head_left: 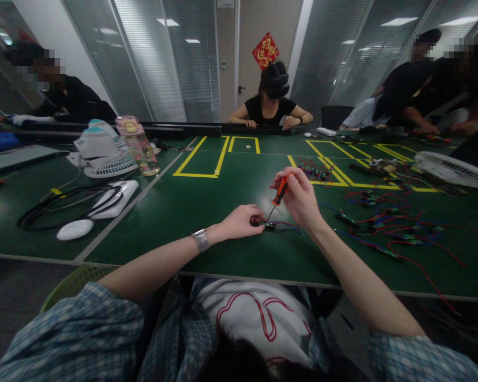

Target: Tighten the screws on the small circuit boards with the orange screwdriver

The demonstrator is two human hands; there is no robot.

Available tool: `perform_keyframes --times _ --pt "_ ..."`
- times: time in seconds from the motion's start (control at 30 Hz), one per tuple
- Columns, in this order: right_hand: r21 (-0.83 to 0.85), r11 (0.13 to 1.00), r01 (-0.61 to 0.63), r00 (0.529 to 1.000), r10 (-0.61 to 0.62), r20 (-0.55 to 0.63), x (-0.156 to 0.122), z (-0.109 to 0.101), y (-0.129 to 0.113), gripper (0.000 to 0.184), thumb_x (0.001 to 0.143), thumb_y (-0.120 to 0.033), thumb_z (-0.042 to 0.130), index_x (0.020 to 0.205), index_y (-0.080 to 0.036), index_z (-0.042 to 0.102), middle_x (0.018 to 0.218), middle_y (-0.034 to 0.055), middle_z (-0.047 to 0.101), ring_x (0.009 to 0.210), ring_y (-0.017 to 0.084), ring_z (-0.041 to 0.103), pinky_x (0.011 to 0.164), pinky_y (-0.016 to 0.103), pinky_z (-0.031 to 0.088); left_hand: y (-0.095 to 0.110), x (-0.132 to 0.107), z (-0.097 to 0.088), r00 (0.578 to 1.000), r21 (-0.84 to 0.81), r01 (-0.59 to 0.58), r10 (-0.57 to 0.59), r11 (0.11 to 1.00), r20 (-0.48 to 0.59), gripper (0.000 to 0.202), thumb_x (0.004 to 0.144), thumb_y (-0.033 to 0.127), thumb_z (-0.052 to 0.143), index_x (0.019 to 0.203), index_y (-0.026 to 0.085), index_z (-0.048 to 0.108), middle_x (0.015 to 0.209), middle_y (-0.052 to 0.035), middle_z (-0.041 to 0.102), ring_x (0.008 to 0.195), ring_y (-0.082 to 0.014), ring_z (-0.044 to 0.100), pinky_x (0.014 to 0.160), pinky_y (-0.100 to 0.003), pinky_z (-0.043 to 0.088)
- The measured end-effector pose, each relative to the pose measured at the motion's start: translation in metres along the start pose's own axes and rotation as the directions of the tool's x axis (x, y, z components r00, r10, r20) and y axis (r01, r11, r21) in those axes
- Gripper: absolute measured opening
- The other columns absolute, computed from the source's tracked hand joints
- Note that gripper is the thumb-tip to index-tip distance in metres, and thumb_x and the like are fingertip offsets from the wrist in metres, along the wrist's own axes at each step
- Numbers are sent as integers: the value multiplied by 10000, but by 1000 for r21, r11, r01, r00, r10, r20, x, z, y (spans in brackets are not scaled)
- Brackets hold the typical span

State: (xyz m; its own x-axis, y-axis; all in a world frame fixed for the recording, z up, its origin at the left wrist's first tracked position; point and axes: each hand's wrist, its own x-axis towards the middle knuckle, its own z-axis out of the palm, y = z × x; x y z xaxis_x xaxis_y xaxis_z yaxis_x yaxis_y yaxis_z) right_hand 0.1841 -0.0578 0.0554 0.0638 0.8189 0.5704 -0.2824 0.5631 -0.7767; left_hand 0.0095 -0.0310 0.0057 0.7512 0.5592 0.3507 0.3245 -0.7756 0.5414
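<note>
On the green table in front of me lies a small circuit board (270, 225) with red and blue wires trailing to the right. My left hand (245, 222) rests on the table, its fingers curled around the board's left end and holding it. An orange and black screwdriver (279, 192) is in my right hand (298, 195), gripped near the top of its handle. The shaft slants down to the left, and its tip meets the board or hovers right over it; I cannot tell which.
Several wired circuit boards (412, 239) spread over the right side, with a bundle of more (314, 171) behind. A bottle (139, 148), white fans (103, 151), a coiled black cable (43, 204) and a white mouse (75, 229) stand left. A person (269, 106) sits opposite; others work at both sides.
</note>
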Motion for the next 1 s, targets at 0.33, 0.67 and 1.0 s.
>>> perform_keyframes --times 0.33,0.67,1.0 --pt "19 999 -27 1000 26 12 0 0 -1 156 817 -420 719 895 -288 690 772 -36 602 703 103 591 732 260 556 0 0 0 1000 -13 -8 8 1000 -3 79 774 173 680 842 136 693 783 -6 584 679 -107 535 618 -203 406" --pt "40 995 -90 996 91 -19 -1 0 -4 232 814 -429 717 1006 -303 690 802 -33 672 713 99 652 648 222 532 0 0 0 1000 -18 -10 10 1000 -4 76 769 168 683 840 140 691 784 -3 587 688 -110 542 626 -206 408" --pt "139 986 -93 995 88 45 0 4 -4 188 880 -440 635 918 -256 644 731 -25 625 658 99 590 667 241 522 0 0 -1 1000 -23 0 0 1000 -1 70 775 174 679 834 140 692 769 0 581 671 -104 532 614 -203 403"
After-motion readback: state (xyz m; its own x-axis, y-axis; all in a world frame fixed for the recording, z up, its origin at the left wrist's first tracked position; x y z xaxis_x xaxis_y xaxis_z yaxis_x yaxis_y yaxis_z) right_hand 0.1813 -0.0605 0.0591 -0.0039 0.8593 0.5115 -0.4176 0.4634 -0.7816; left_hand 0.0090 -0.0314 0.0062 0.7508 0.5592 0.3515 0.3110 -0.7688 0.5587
